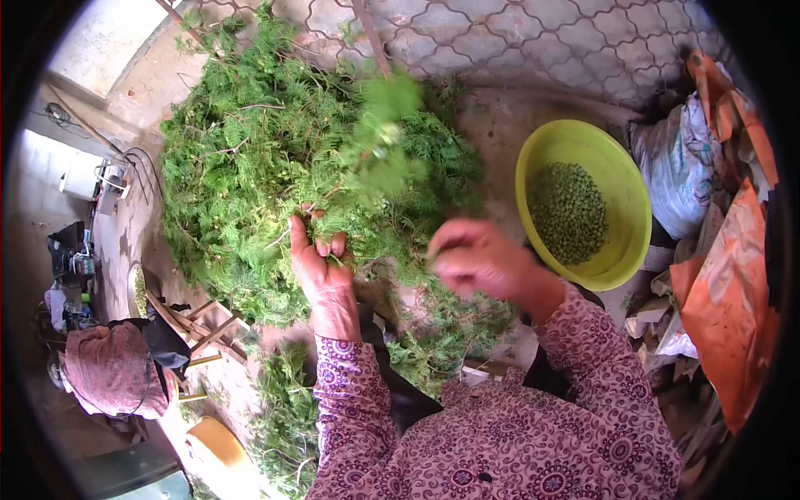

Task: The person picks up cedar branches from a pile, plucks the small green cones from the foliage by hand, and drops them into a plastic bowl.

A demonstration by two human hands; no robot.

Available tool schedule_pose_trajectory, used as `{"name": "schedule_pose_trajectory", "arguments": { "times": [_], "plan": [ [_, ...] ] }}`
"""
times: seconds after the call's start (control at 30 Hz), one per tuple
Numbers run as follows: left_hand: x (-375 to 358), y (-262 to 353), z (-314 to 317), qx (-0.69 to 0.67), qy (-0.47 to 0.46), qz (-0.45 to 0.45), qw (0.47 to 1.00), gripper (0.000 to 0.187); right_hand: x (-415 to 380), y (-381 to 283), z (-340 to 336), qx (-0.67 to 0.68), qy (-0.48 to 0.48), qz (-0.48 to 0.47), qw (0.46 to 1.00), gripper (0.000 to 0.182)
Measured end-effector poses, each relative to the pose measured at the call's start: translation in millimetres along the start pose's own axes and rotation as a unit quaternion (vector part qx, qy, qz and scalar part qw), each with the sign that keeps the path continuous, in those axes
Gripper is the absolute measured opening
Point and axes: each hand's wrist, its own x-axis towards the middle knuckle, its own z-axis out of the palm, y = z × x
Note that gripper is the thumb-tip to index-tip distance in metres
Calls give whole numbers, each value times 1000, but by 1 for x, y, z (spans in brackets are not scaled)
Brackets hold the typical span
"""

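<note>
My left hand (321, 260) is closed around the stem of a leafy evergreen branch (383, 154), whose upper end is blurred by motion. Under and behind it spreads a large heap of cut evergreen branches (225, 187). My right hand (483, 260), smeared by movement, is between the heap and the bowl with its fingers curled together; what is in them cannot be made out. To its right is a yellow-green bowl (637, 225), partly filled with small round green cones or berries (569, 212).
A wire mesh fence (517, 42) runs along the back. White sacks (679, 171) and orange sheeting (729, 308) are piled at the right. Another person (117, 367) is at the left, near a wooden stool (212, 329) and an orange-yellow basin (217, 446). More branches (279, 408) lie near my left sleeve.
</note>
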Motion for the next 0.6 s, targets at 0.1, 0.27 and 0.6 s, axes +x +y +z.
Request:
{"name": "schedule_pose_trajectory", "arguments": {
  "times": [0.1, 0.27, 0.6],
  "plan": [
    [-14, -5, 15, 110, 3, 25, 994, 22, -12, -31, -39, -90, 181, -136, 970, 7],
    [-26, -7, 18, 248, -58, 51, 966, 26, -31, -39, -115, -398, 402, -215, 796, 17],
    [-46, -9, 21, 359, -116, -26, 926, 21, -5, -30, -71, -427, 124, -93, 891, 45]
  ]
}}
